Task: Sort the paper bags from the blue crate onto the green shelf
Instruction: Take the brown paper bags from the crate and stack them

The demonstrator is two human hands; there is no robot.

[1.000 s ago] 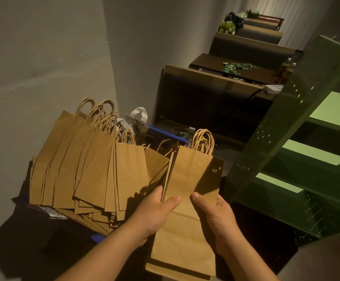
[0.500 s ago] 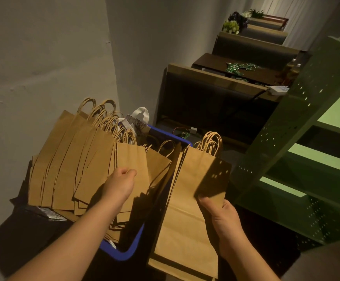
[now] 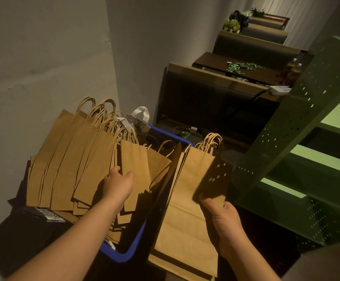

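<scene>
step: mid-pick, by my read. One batch is out of the crate, next bag being taken.
right hand (image 3: 224, 218): grasps a held stack of bags (image 3: 187, 209) by its right edge, thumb on the front face; the stack hangs just right of the crate, outside it, handles up.
left hand (image 3: 119, 184): inside the crate, fingers curled over the top edge of a small bag (image 3: 134, 171), thumb on the near side. Looks like a grip forming; bag not lifted clear.
crate bags (image 3: 68, 165): fanned and leaning left, twisted-paper handles up, many left. Task looks early.
blue crate (image 3: 130, 253): only the rim shows at the near corner and far edge; bags overhang its left side.
green shelf (image 3: 286, 142): directly right, perforated upright, several lit tiers; no bags visible on it.
next move: pull the small bag free of its neighbours, merge into the stack or carry over, then swing right to a tier. Thin paper will likely drag adjacent bags along.
room: dim, grey wall (image 3: 43, 57) on the left; dark booth seats (image 3: 211, 98) and a table with green packets (image 3: 238, 66) beyond. Floor mostly in shadow.
</scene>
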